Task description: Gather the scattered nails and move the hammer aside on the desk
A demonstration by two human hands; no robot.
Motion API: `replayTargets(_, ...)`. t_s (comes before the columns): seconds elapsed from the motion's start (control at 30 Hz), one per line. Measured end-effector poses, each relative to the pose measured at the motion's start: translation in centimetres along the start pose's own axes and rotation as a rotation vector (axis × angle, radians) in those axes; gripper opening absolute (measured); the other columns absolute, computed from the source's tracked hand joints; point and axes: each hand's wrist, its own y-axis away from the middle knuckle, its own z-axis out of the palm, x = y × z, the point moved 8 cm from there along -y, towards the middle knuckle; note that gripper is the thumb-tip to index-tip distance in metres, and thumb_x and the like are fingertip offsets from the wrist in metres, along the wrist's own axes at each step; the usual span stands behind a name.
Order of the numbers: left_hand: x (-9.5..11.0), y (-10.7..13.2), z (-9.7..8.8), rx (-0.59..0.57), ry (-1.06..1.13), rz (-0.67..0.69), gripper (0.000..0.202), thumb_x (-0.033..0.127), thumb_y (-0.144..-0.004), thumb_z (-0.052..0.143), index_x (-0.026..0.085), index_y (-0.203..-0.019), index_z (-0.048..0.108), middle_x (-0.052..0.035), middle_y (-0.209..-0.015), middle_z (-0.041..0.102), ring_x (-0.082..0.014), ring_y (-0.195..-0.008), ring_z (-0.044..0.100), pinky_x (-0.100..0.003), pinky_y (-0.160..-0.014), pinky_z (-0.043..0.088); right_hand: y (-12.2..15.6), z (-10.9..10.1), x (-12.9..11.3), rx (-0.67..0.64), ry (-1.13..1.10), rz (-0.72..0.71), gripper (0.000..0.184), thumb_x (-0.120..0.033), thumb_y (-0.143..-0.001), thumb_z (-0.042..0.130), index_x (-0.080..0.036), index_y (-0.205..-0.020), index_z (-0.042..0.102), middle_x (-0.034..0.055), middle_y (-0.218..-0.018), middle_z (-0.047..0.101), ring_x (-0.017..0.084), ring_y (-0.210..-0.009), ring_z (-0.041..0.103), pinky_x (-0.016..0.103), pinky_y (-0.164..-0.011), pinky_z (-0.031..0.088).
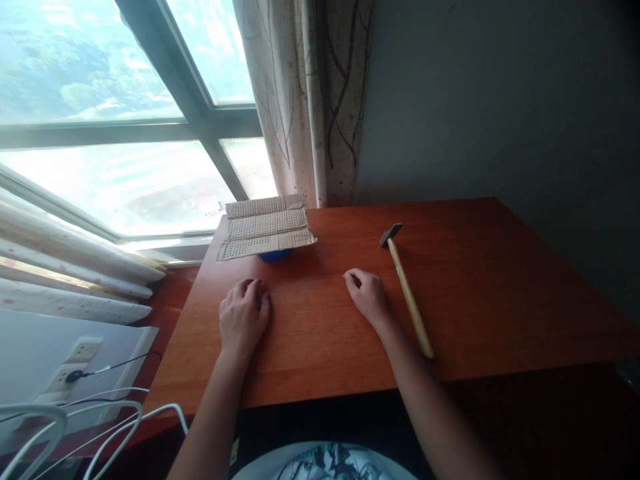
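My left hand rests on the wooden table, its fingers curled round a small dark, ridged object that shows only between thumb and fingers. Further right, my right hand lies on the tabletop with thumb and forefinger pinched together; anything between them is too small to make out. Beside that hand is a hammer, its metal head pointing away and its pale wooden handle towards me. A creased, perforated cardboard sheet lies beyond my left hand on top of a blue object, mostly hidden beneath it.
The reddish-brown table stands by a window, with a curtain behind it and a dark wall at the right. Down at the left are white cables and wall sockets with a black plug.
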Motion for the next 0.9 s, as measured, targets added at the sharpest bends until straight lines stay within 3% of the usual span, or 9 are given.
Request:
replayTargets(0.27, -0.8, 0.9, -0.2, 0.008, 0.017, 0.002, 0.037, 0.039, -0.095, 0.046, 0.017, -0.121, 0.062, -0.0125, -0.126, 0.062, -0.0301, -0.109, 0.059, -0.041, -0.088, 0.045, 0.0, 0.0, 0.1, 0.002, -0.008, -0.005, 0.025, -0.032, -0.091, 0.049, -0.022, -0.083, 0.07, 0.0045, -0.079, 0.073, 0.02, -0.072, 0.066, 0.028, -0.067, 0.042)
replayTargets(0.9, -1.3, -0.9, -0.1, 0.031, 0.004, -0.033, 0.036, 0.037, -0.094, 0.046, 0.017, -0.119, 0.064, -0.0125, -0.122, 0.065, -0.0322, -0.106, 0.061, -0.042, -0.085, 0.045, 0.1, -0.1, -0.1, -0.002, 0.002, 0.002, 0.025, -0.031, -0.091, 0.048, -0.022, -0.083, 0.07, 0.0047, -0.079, 0.073, 0.02, -0.073, 0.066, 0.028, -0.068, 0.043)
